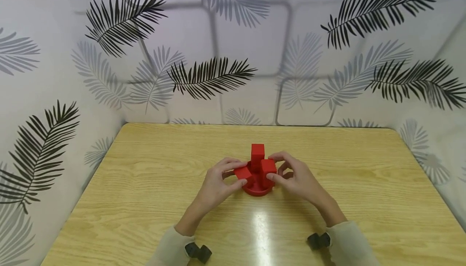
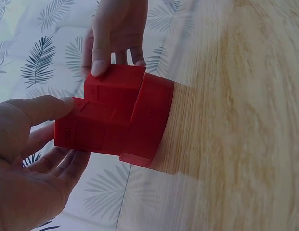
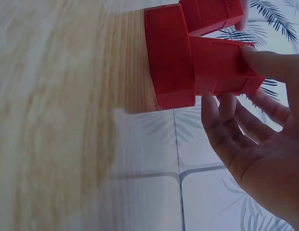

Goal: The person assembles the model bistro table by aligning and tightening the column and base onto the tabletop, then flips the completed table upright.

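Observation:
A low round red holder (image 1: pixel 257 192) stands on the table with three red box-shaped blocks rising from it. My left hand (image 1: pixel 214 183) pinches the left block (image 1: pixel 243 173) between thumb and fingers; this block leans outward. On the other side, my right hand (image 1: pixel 299 182) grips the right block (image 1: pixel 268 166) near its top. The rear block (image 1: pixel 257 153) stands upright behind them, untouched. In the left wrist view, small raised marks show on the left block (image 2: pixel 86 127). The right wrist view shows the lower end of the right block (image 3: pixel 212 65) inside the holder (image 3: pixel 171 62).
Beneath everything lies a pale wood-grain table (image 1: pixel 164 157) with rounded far corners. A light backdrop (image 1: pixel 247 39) with dark and grey leaf prints rises behind and beside it. Black wrist devices (image 1: pixel 198 253) sit at both sleeve cuffs.

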The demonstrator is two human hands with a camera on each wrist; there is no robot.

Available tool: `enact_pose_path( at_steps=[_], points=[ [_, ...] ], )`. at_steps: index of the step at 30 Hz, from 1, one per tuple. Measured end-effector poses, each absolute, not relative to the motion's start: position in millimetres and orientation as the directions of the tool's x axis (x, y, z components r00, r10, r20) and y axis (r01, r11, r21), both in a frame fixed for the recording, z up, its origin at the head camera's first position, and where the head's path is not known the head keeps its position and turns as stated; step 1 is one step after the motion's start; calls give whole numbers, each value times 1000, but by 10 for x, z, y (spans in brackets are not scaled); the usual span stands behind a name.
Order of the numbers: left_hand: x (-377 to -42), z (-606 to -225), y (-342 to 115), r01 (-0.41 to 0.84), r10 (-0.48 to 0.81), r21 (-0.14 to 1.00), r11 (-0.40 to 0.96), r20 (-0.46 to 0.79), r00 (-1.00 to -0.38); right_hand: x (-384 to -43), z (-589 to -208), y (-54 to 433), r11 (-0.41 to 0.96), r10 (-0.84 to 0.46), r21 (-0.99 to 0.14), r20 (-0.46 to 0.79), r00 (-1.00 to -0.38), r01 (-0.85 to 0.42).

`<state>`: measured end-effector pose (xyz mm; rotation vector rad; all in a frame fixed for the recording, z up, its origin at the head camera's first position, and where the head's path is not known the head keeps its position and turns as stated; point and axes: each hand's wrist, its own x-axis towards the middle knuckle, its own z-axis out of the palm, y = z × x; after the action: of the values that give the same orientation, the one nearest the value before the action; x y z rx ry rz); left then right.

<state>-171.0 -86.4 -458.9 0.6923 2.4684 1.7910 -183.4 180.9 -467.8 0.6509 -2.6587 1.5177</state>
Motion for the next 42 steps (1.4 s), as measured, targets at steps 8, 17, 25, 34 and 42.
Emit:
enact_pose_path(
  at_steps=[8,17,25,34,42],
  points=[
    [-1708,-4595,-879,351,353,905,240,256,-900,-1836,-4643,1809,465,-290,-829,188,-938,-310],
    [-1717,-4593,-871,349,358,908,233,253,-899,-1829,-4651,1821,403,-358,-849,198,-913,-342],
    [-1720,-4605,-866,341,352,911,233,248,-903,-1815,-4620,1877,399,-441,-825,210,-873,-400],
    [-1715,-4604,-864,336,345,910,242,243,-907,-1805,-4593,1968,378,-423,-851,190,-886,-364],
    [-1712,-4601,-865,345,354,908,237,250,-901,-1791,-4620,1920,378,-372,-867,178,-911,-324]
  ],
)
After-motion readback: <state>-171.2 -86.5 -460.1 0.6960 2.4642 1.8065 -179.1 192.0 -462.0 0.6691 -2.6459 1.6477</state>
